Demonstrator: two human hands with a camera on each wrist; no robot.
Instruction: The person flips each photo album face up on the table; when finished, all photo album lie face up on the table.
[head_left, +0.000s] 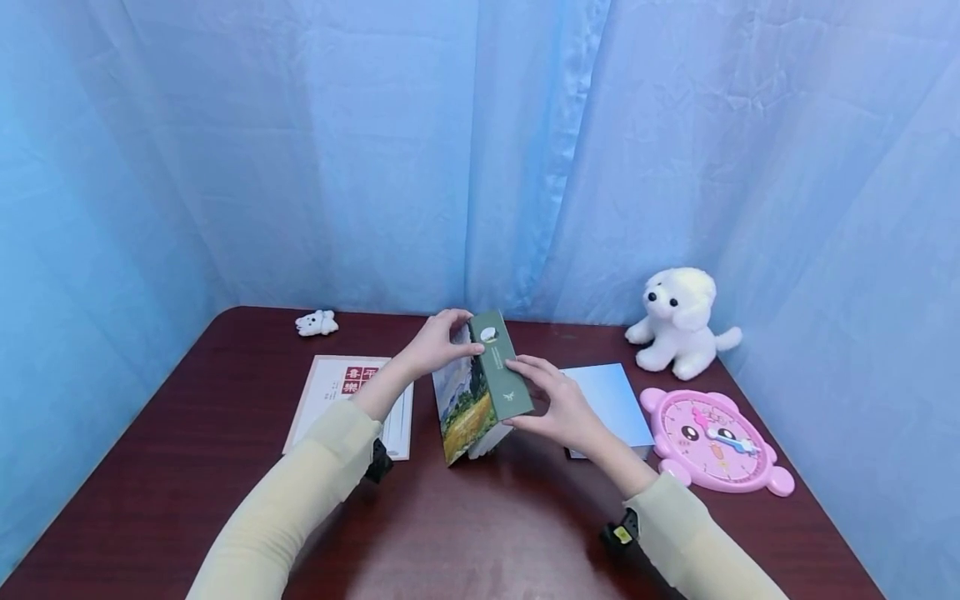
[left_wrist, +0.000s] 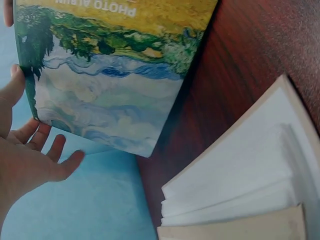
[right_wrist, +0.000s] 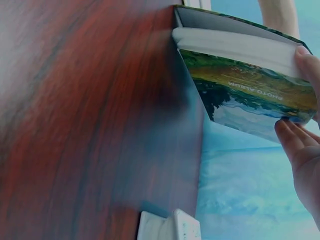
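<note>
A photo album with a landscape painting on its cover and a green spine stands tilted on the table, spine up. Its covers part at the bottom, where white pages show. My left hand grips the far end, thumb on the spine and fingers round the edge. At the near end my right hand holds the spine between thumb and fingers. Fingertips of the right hand press the painted cover in the right wrist view. Left of the album is a pale book with red character squares.
A light blue book lies right of the album, beside a pink bear-shaped toy clock. Behind the clock sits a white plush dog. A small white plush lies at the back left. Blue curtains hang behind the dark red table.
</note>
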